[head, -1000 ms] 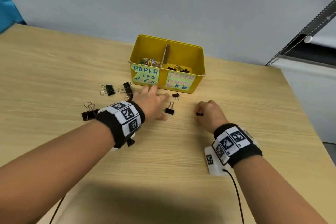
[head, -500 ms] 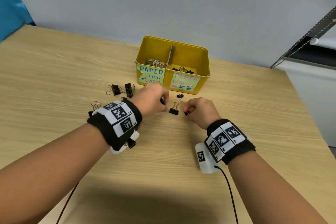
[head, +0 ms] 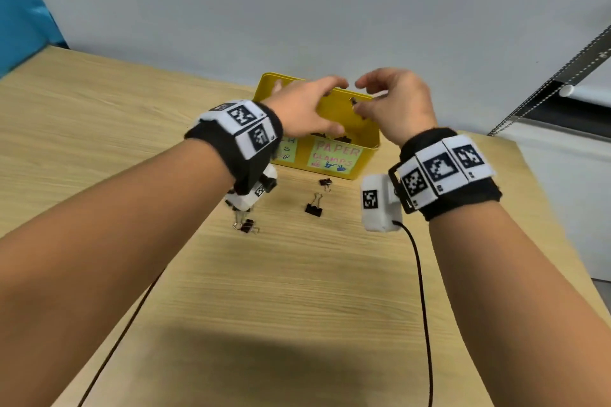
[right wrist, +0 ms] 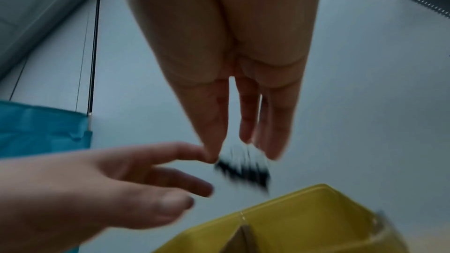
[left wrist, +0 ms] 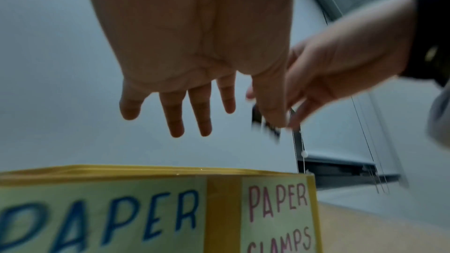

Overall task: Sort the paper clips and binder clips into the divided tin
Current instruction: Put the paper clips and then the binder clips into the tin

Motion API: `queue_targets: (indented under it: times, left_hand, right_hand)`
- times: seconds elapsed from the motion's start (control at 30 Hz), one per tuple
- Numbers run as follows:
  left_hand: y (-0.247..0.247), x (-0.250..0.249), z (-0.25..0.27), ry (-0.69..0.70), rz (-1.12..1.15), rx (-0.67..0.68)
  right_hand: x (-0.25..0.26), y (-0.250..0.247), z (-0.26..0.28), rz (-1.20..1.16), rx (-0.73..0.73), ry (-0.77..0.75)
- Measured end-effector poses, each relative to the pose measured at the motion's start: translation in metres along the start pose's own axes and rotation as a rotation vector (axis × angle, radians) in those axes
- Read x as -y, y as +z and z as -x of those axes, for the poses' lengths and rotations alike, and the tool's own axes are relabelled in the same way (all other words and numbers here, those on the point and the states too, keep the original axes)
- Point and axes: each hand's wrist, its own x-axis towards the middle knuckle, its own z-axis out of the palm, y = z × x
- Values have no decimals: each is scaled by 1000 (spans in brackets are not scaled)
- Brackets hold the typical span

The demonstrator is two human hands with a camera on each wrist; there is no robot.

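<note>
The yellow divided tin point(head: 370, 145) stands at the table's far side, with a green "PAPER" label on the left and a "PAPER CLAMPS" label point(left wrist: 277, 214) on the right. Both hands hover over its right compartment. My left hand point(head: 332, 102) has straight, spread fingers point(left wrist: 202, 114) and holds nothing. My right hand point(head: 363, 97) also has straight fingers point(right wrist: 246, 114), and a blurred black binder clip point(right wrist: 243, 174) is in the air just below their tips, above the tin. Several black binder clips point(head: 330, 136) lie in the right compartment. The left compartment is hidden by my left wrist.
On the wooden table in front of the tin lie loose binder clips: one point(head: 314, 206) at the middle, a small one point(head: 325, 182) nearer the tin, and another point(head: 246, 225) under my left wrist. A cardboard divider point(right wrist: 241, 238) splits the tin. Wrist cables trail toward me.
Both hands rose from the table to above the tin's right compartment. Their fingers, curled before, are now straight, and a binder clip hangs below my right fingertips.
</note>
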Motion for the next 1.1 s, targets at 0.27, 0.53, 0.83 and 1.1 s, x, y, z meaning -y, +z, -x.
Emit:
queue_targets:
  times: [0.27, 0.53, 0.83, 1.1]
  left_hand:
    - [1, 77, 103, -326, -51, 170]
    - [23, 95, 135, -593, -120, 257]
    - [44, 97, 139, -454, -22, 93]
    - [50, 85, 129, -302, -58, 137]
  right_hand:
    - [-12, 45, 65, 261, 432, -116]
    - [-43, 88, 73, 551, 650, 40]
    - [-26, 98, 82, 351, 651, -14]
    - [8, 117, 92, 176, 622, -136]
